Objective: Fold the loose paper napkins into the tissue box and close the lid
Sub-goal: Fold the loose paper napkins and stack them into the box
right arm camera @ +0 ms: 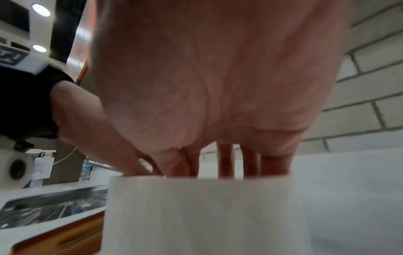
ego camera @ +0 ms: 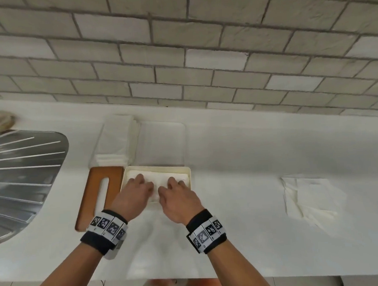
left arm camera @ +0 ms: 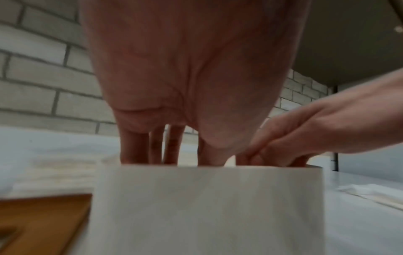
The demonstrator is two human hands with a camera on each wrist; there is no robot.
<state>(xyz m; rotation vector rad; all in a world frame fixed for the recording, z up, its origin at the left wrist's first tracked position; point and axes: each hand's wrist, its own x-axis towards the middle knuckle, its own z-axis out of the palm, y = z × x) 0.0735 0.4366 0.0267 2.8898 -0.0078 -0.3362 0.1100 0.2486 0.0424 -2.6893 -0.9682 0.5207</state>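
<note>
A cream tissue box (ego camera: 186, 167) stands open on the white counter; its near wall fills the left wrist view (left arm camera: 207, 207) and the right wrist view (right arm camera: 196, 215). White folded napkins (ego camera: 159, 178) lie inside it. My left hand (ego camera: 138, 188) (left arm camera: 172, 151) and right hand (ego camera: 175, 188) (right arm camera: 224, 160) reach side by side into the box, fingers pointing straight down onto the napkins; the fingertips are hidden behind the wall. The wooden lid (ego camera: 98, 192) with its slot lies flat just left of the box. Loose napkins (ego camera: 115, 143) are stacked behind the box.
A crumpled napkin (ego camera: 308, 197) lies on the counter to the right. A flat sheet (ego camera: 163, 244) is spread between the box and the counter's front edge. The steel sink drainboard (ego camera: 19, 175) is at the left. A brick wall (ego camera: 200, 53) runs along the back.
</note>
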